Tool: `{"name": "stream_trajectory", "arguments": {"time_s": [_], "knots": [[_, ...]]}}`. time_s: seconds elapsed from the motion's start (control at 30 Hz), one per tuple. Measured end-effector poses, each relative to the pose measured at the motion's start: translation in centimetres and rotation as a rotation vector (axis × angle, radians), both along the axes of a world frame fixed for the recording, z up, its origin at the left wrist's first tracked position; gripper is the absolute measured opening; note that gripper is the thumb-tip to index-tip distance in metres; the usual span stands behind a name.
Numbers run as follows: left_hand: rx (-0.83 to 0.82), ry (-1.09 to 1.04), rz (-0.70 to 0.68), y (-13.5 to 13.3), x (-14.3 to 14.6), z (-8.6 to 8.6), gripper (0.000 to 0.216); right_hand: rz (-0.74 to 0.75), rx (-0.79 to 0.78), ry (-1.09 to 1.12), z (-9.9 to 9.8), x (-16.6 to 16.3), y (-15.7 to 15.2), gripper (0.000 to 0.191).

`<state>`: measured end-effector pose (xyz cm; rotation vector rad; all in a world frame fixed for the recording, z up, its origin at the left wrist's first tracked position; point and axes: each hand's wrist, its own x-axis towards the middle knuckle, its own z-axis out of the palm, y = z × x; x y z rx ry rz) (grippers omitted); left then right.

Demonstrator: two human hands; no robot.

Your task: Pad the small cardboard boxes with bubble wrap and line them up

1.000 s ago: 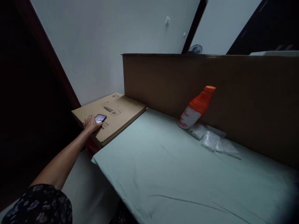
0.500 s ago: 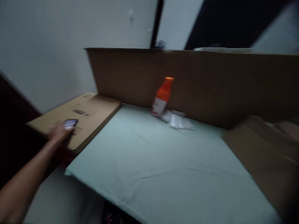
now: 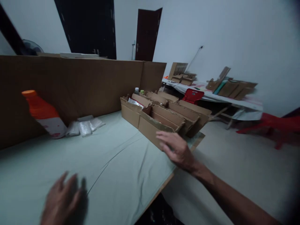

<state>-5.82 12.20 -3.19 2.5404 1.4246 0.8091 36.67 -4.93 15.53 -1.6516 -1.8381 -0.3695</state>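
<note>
My left hand (image 3: 62, 203) hovers low over the pale green table cover (image 3: 112, 168) at the near edge, fingers spread and blurred, holding nothing. My right hand (image 3: 176, 148) reaches forward with its fingers stretched out, resting against the near side of a row of open cardboard boxes (image 3: 164, 120) at the table's right end. An orange bottle (image 3: 44, 114) leans against the tall cardboard wall (image 3: 82, 84) at the left, with small clear plastic bags (image 3: 84, 126) beside it.
Another table (image 3: 211, 95) by the far wall carries more cardboard pieces. Red plastic chairs (image 3: 276, 125) stand on the floor at the right. A dark door (image 3: 146, 34) stands open behind the cardboard wall. Two small bottles (image 3: 138, 91) stick up among the boxes.
The view has swung from the left end of the table to its right end. My left hand has left the phone on the flat box and come back near me. My right hand has come into view.
</note>
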Motion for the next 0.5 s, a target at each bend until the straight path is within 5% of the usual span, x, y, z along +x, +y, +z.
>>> {"name": "stream_trajectory", "arguments": {"time_s": [0.13, 0.27, 0.37, 0.5], "knots": [[0.079, -0.070, -0.283, -3.2, 11.4, -1.8, 0.040, -0.120, -0.158, 0.014, 5.3, 7.0, 3.0, 0.030], [0.139, -0.093, -0.469, -7.6, 20.1, -2.1, 0.041, -0.055, -0.708, -0.029, 5.9, 11.3, 6.3, 0.031], [0.158, -0.102, -0.543, -9.4, 21.9, -2.6, 0.047, 0.002, -0.888, -0.119, 4.4, 11.8, 8.1, 0.034], [0.090, -0.041, -0.614, -9.0, 21.0, -3.4, 0.051, -0.017, -0.833, -0.173, 2.5, 11.4, 9.4, 0.021]]}}
